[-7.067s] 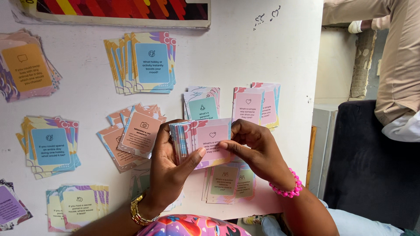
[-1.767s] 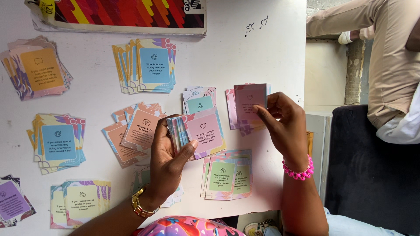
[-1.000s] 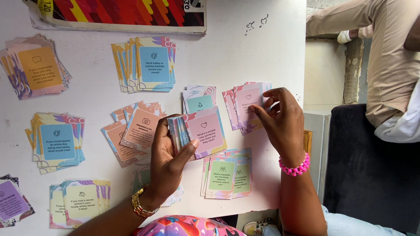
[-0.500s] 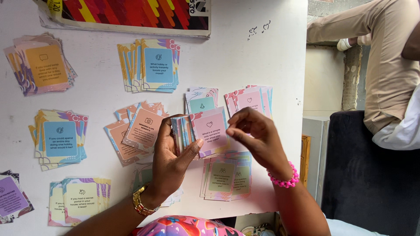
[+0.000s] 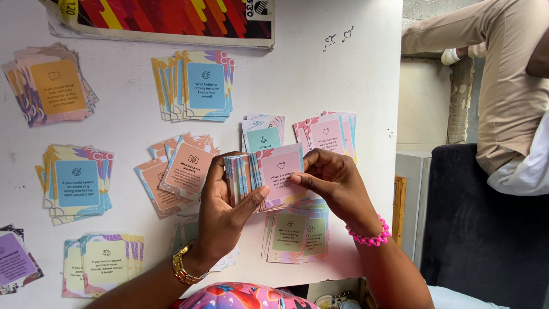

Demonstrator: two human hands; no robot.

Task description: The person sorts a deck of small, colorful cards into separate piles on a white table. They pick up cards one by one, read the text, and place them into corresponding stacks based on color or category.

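My left hand [image 5: 226,214] grips a thick deck of colourful cards [image 5: 257,174] above the white table [image 5: 143,126], fanned a little, a pink card on top. My right hand [image 5: 334,183], with a pink bead bracelet on the wrist, pinches the top pink card at its right edge. A pile of pink cards [image 5: 327,133] lies just beyond the deck on the table. A small teal-faced pile [image 5: 262,135] sits to its left. A green-faced pile [image 5: 294,232] lies under my right wrist.
More sorted piles lie around: blue [image 5: 197,86], orange [image 5: 54,86], salmon [image 5: 180,171], light blue [image 5: 74,183], yellow-green [image 5: 103,263], purple [image 5: 14,257]. A striped box [image 5: 171,20] lies at the table's far edge. Another person [image 5: 503,86] sits at right beside a dark chair [image 5: 486,229].
My right hand laid a pink card on the pink pile, then came back to the deck and now pinches its top card. The left hand kept the deck still.
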